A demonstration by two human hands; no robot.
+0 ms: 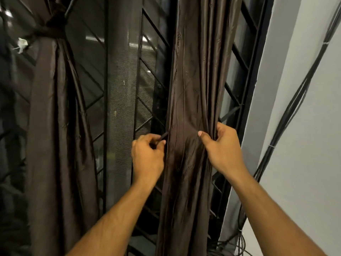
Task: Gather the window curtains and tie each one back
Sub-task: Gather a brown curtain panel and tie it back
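Note:
A dark brown satin curtain (191, 71) hangs gathered into a narrow bunch in front of the window's right half. My right hand (221, 146) grips its right edge, thumb pressed across the front folds. My left hand (147, 154) is at the curtain's left edge, fingers pinched on a thin dark strip (163, 136) that seems to be a tie-back; where the strip runs behind the fabric is hidden. A second brown curtain (55, 117) hangs at the left, bound by a knotted band (55, 24) near its top.
Behind the curtains are a black window frame with a diagonal metal grille (147, 115) and a mesh screen (121, 89). A white wall (304, 126) stands on the right with a bundle of black cables (287, 108) running down it to a tangle near the floor.

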